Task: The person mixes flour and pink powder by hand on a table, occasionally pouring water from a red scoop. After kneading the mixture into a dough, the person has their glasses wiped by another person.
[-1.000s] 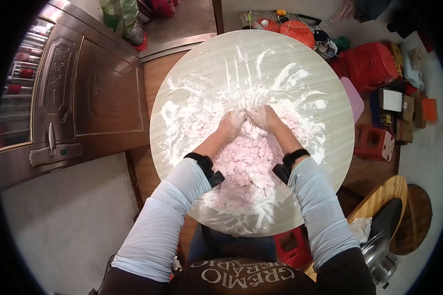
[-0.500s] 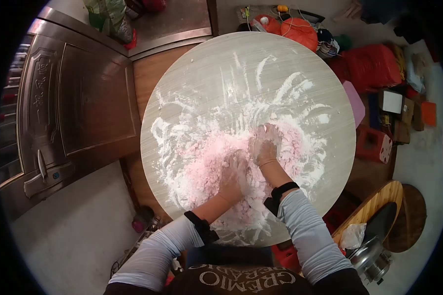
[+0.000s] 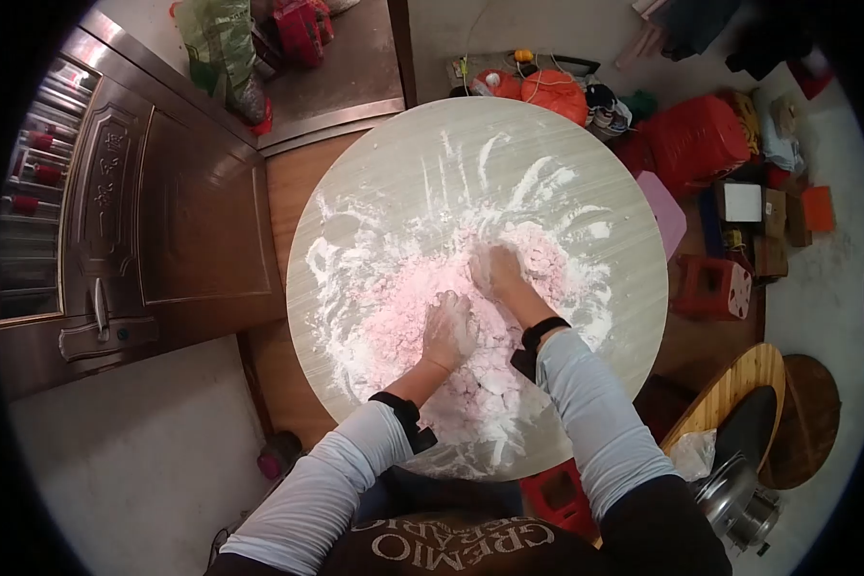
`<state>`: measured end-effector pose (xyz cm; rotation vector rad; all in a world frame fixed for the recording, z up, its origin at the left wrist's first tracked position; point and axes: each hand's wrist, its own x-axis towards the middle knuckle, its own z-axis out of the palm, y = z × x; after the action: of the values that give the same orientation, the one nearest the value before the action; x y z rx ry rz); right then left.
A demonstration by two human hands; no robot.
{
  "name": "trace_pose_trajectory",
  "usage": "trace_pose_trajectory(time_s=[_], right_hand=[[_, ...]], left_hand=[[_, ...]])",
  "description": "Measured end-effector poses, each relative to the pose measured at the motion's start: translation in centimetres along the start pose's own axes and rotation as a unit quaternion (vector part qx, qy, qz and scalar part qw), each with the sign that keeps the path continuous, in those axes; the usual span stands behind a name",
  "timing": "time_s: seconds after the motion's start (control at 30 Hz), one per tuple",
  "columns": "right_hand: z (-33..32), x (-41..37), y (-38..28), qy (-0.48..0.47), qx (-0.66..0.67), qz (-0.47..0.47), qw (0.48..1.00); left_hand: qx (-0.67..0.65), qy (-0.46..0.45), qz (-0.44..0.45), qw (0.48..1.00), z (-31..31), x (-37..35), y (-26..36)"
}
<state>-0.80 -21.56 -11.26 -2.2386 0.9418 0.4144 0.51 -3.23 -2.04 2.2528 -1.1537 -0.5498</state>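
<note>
A pink, crumbly floury dough (image 3: 384,322) is spread over the middle of a round, pale table (image 3: 355,182), with loose white flour (image 3: 533,182) smeared around it. My left hand (image 3: 448,331) has its fingers curled into the left part of the heap, gripping dough. Farther from me and to the right, my right hand (image 3: 494,269) is pushed into the dough with its fingers bent around it; the fingertips are partly buried. Both hands are dusted with flour. Another pile of pink crumbs (image 3: 542,259) lies just right of my right hand.
A brown door (image 3: 202,211) stands at the left. Red stools (image 3: 710,288), boxes (image 3: 773,211) and a red container (image 3: 696,142) are at the right. A wooden board (image 3: 734,389) and a metal pot (image 3: 739,504) stand at the lower right.
My hands have shifted slightly in the dough, and the left fingers show more clearly as curled. The camera view has moved, so the table appears lower and smaller.
</note>
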Motion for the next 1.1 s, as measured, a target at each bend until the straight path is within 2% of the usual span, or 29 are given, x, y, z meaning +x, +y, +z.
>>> trace_pose_trajectory(time_s=[0.03,0.1,0.2,0.33,0.4,0.47,0.53,0.6,0.67,0.7,0.73,0.8,0.93,1.0,1.07,1.1], right_hand=[[-2.3,-4.8,-2.0,0.033,-0.066,-0.068,0.995],[-1.2,-9.4,-0.7,0.162,0.01,-0.164,0.973],[-0.9,-14.3,-0.9,0.173,-0.009,-0.183,0.968],[0.6,-13.5,-0.2,0.185,-0.025,-0.12,0.975],[0.8,-12.0,0.4,0.19,-0.05,-0.146,0.97],[0.8,-10.0,1.2,0.148,-0.049,-0.148,0.977],[-0.5,-8.8,0.7,0.168,-0.085,-0.209,0.96],[1.5,-6.8,1.5,0.173,-0.069,-0.181,0.966],[2.6,-4.8,2.0,0.175,-0.124,-0.136,0.967],[4.5,-2.7,3.2,0.109,-0.106,-0.061,0.987],[2.3,-4.0,1.1,0.111,-0.104,-0.064,0.986],[-2.4,-6.1,-2.9,0.019,-0.068,0.025,0.997],[-3.7,-9.2,-2.6,0.049,-0.025,0.035,0.998],[-5.8,-11.4,-1.4,0.202,-0.083,-0.056,0.974],[-8.3,-10.4,0.9,0.18,-0.046,-0.045,0.982],[-8.9,-9.2,2.3,0.239,-0.061,-0.01,0.969]], left_hand=[[0.009,0.018,0.004,1.0,0.0,-0.2,0.0],[0.027,0.041,0.02,0.999,-0.3,-0.3,0.3],[-0.015,0.037,0.01,0.999,-0.6,-0.2,0.4],[-0.017,0.028,-0.006,0.999,-0.2,0.1,0.5],[-0.009,0.049,-0.005,0.999,0.3,-0.1,0.2],[-0.003,0.051,-0.005,0.999,0.7,-0.1,0.3],[0.007,0.055,0.003,0.998,1.1,0.0,0.1],[0.04,0.024,-0.009,0.999,1.6,-0.5,0.0],[0.044,0.016,-0.019,0.999,1.8,-0.3,0.2],[0.045,0.009,-0.03,0.998,1.8,-0.3,0.3],[0.048,0.012,-0.03,0.998,1.9,-0.7,0.4],[0.055,0.044,-0.007,0.997,1.5,-0.5,0.5],[0.056,0.061,-0.008,0.997,0.7,-0.6,1.3],[0.066,0.068,0.002,0.995,0.5,-0.3,1.3],[0.05,0.05,-0.006,0.998,0.7,-0.1,1.2],[0.059,0.057,-0.001,0.997,0.6,-0.1,1.2]])
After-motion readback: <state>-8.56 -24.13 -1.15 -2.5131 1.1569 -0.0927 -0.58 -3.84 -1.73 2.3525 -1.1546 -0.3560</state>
